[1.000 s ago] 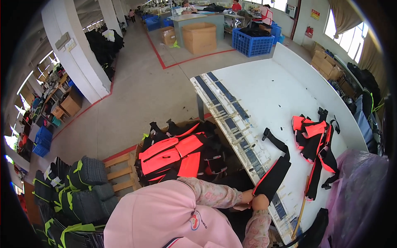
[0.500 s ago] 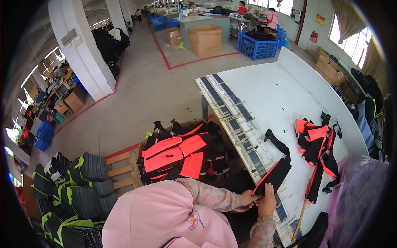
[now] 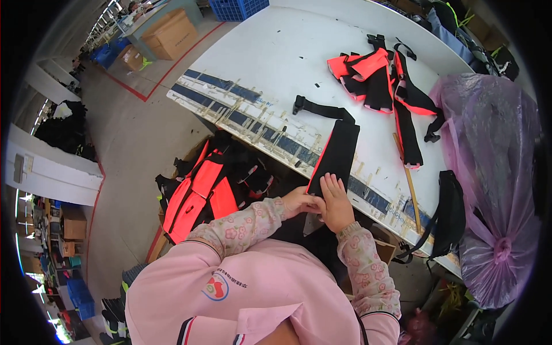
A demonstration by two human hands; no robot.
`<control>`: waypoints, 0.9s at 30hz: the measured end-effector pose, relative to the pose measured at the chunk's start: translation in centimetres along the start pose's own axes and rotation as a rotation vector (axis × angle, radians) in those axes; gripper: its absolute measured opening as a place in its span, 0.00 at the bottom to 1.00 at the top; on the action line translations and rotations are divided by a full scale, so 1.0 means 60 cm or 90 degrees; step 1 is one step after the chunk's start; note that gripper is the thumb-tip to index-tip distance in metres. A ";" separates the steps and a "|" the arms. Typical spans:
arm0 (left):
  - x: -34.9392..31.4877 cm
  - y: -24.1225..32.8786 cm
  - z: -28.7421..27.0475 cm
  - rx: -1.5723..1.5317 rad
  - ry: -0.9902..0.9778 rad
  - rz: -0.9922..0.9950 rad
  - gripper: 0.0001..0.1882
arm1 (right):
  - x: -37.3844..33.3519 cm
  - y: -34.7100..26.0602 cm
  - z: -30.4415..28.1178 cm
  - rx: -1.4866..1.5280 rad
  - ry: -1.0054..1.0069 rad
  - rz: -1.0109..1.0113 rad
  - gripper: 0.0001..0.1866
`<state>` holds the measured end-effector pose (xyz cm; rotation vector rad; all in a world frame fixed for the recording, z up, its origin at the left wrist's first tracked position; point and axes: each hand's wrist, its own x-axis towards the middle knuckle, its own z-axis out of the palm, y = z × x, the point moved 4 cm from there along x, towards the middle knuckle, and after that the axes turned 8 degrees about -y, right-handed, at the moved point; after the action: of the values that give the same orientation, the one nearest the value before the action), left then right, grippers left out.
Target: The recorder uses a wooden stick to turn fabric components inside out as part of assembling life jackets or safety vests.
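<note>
A black padded belt [image 3: 340,150] with a bright coral edge lies across the front edge of the white table, a narrower webbing strap [image 3: 323,109] and black buckle [image 3: 298,104] running from its far end. The near end of the belt is between my hands. My left hand [image 3: 301,201] is closed on that end from the left, its fingertips partly hidden. My right hand [image 3: 336,201] rests on top from the right, fingers stretched flat over the black fabric. Farther right on the table lie several similar coral and black pieces [image 3: 376,75] with straps and buckles.
The white table [image 3: 276,63] has a taped, worn front edge. A wooden stick [image 3: 411,192] and a black pouch with straps [image 3: 451,213] lie near its right end, beside a purple plastic bag [image 3: 489,161]. Coral and black pieces [image 3: 201,195] are piled below left.
The view has turned to the right and down. My hands stay at the belt's near end, the right one now lying flatter on it. The belt stays on the table edge.
</note>
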<state>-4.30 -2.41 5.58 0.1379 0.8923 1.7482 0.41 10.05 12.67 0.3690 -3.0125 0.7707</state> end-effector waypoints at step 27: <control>0.041 0.016 -0.030 0.208 0.118 -0.151 0.11 | 0.222 0.146 -0.010 0.082 0.068 0.105 0.38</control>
<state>-6.90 -1.29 4.09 0.0802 1.2742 1.4020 -14.58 14.80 9.98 0.0768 -2.9287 0.9667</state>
